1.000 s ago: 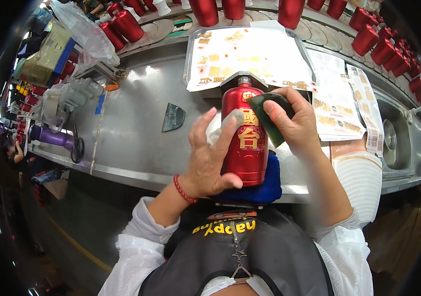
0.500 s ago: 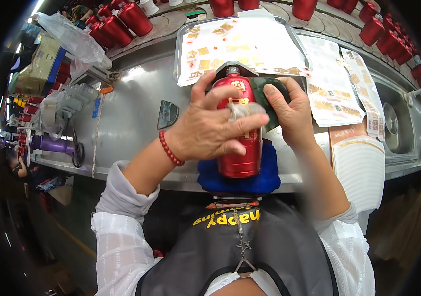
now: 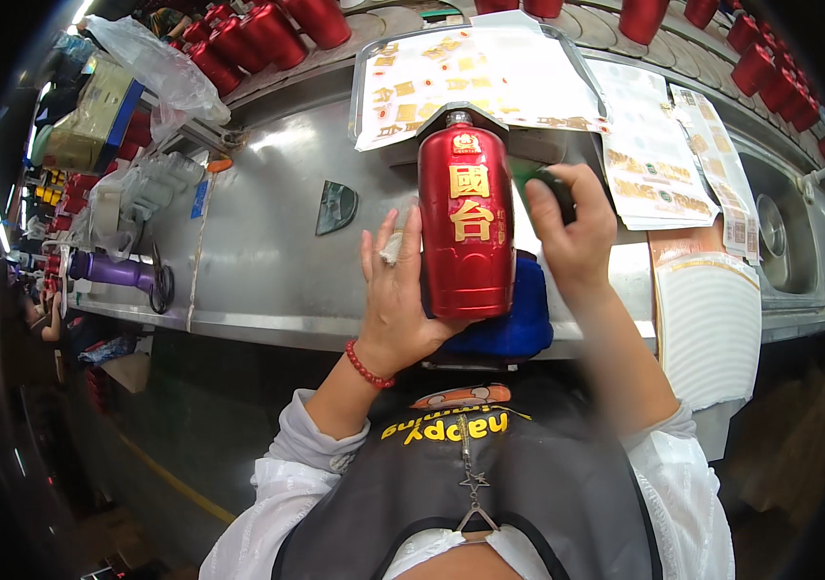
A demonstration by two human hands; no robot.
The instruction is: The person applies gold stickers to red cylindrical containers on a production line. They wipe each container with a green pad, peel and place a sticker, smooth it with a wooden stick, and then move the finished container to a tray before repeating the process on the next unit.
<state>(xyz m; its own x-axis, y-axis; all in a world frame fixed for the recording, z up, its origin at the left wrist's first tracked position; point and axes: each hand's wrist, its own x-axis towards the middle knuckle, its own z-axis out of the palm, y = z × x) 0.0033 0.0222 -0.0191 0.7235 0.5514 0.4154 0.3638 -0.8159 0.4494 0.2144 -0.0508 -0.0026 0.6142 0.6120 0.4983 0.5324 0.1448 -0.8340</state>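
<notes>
A red metallic bottle (image 3: 471, 266) with gold characters lies with its neck toward the far side and its base toward me. Its neck rests at a grey angled holder (image 3: 486, 118), and under its lower end is a blue cloth pad (image 3: 526, 319). My left hand (image 3: 395, 302) grips the bottle's lower left side; the thumb goes behind the base. One finger of that hand wears a pale wrap. Right of the bottle, apart from it, my right hand (image 3: 579, 232) is closed on a dark green scraper (image 3: 554, 196), partly hidden by the fingers.
A second dark green flat piece (image 3: 337, 208) lies on the metal bench (image 3: 267, 232). Beyond the bottle is a tray (image 3: 360, 97) with gold decal sheets. More sheets (image 3: 659, 179), a white ribbed stack (image 3: 709, 329) and a sink (image 3: 788, 256) are at right. Red bottles (image 3: 272, 37) line the back.
My left hand has gone from across the bottle's front to its lower left side, uncovering the gold characters. My right hand and the scraper have drawn slightly away to the right.
</notes>
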